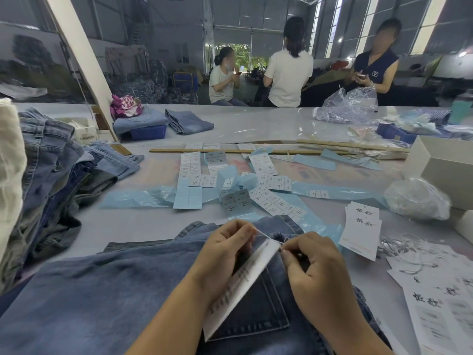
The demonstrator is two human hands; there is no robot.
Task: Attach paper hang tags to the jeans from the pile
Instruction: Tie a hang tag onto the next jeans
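Note:
A pair of blue jeans (107, 298) lies flat before me, back pocket up. A white paper hang tag (240, 285) stands on edge over the pocket. My left hand (222, 254) holds the tag and pinches its thin string near the waistband. Curled beside the tag's top corner, my right hand (314, 272) pinches the other end of the string. The pile of jeans (51, 180) is heaped at the left. A stack of hang tags (361, 229) lies to the right, with more tags (440, 308) at the near right.
Sticker sheets (268, 175) and light blue backing strips (143, 197) litter the table's middle. A wooden stick (230, 151) lies behind them. White strings (407, 245), a plastic bag (417, 198) and a white box (445, 167) sit at the right. Three people stand or sit beyond the table.

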